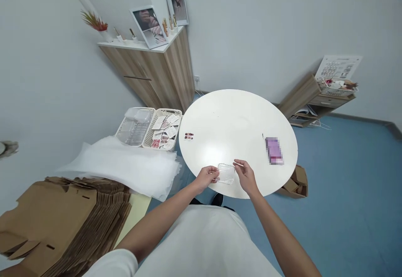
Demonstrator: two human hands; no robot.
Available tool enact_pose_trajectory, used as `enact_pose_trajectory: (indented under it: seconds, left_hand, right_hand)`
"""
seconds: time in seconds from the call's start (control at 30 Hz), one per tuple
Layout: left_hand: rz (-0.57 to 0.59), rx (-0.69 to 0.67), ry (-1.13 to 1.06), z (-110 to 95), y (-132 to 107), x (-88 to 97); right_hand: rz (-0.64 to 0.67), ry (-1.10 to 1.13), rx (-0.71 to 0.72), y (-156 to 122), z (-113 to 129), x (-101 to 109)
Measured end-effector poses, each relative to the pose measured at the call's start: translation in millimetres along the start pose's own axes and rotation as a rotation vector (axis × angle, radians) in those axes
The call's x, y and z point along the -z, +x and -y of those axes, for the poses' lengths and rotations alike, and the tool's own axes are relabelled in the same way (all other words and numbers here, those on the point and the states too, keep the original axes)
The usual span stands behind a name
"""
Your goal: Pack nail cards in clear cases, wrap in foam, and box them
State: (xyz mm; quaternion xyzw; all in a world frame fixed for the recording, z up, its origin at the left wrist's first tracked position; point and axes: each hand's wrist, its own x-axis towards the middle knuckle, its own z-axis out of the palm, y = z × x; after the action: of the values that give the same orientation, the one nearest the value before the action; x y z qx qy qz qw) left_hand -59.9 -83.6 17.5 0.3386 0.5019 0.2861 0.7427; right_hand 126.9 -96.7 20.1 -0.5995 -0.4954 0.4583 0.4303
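Observation:
A small clear plastic case (pixel 226 173) lies at the near edge of the round white table (pixel 232 118). My left hand (pixel 206 177) grips the case's left side with curled fingers. My right hand (pixel 246 175) pinches its right side, thumb and fingers closed on the edge. A small card of press-on nails (pixel 189 136) lies on the table's left part, apart from both hands. A pink blurred flat object (pixel 274 150) rests toward the table's right edge.
Two white baskets (pixel 149 127) with clear cases and nail cards stand left of the table. White foam sheets (pixel 125 166) and a stack of flat cardboard boxes (pixel 63 222) lie nearer left. Wooden cabinet (pixel 157 72) at back, low shelf (pixel 314 97) at right, cardboard box (pixel 297 181) on floor.

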Motion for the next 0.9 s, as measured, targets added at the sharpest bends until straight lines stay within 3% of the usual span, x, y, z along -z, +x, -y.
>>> enact_pose_trajectory:
  seconds: [0.1,0.2,0.3,0.47,0.57,0.7,0.8,0.9]
  left_hand:
    - [0.013,0.022,-0.021,-1.3,5.2,-13.8]
    - [0.029,0.047,-0.026,-5.0,8.9,-18.7]
    - [0.067,0.077,-0.018,-7.8,12.9,-16.9]
    - [0.186,0.067,0.068,-10.5,22.3,-4.8]
    - [0.248,-0.031,0.191,-17.5,26.0,4.7]
    - [0.325,-0.283,0.512,-33.9,26.1,14.2]
    - [0.353,-0.404,0.685,-43.0,28.5,14.3]
    - [0.361,-0.487,0.721,-44.5,35.1,10.4]
  right_hand:
    - [0.045,-0.153,0.126,-8.7,4.6,19.5]
    - [0.205,-0.320,0.225,-14.5,10.7,29.0]
    - [0.308,-0.403,0.251,-14.9,13.1,29.8]
    - [0.339,-0.428,0.227,-8.9,13.3,21.8]
    - [0.290,-0.440,0.227,-4.8,15.1,17.8]
    - [0.227,-0.446,0.242,-1.1,16.6,15.5]
    - [0.211,-0.427,0.248,-1.0,15.9,13.6]
    - [0.187,-0.414,0.254,-1.4,14.6,12.1]
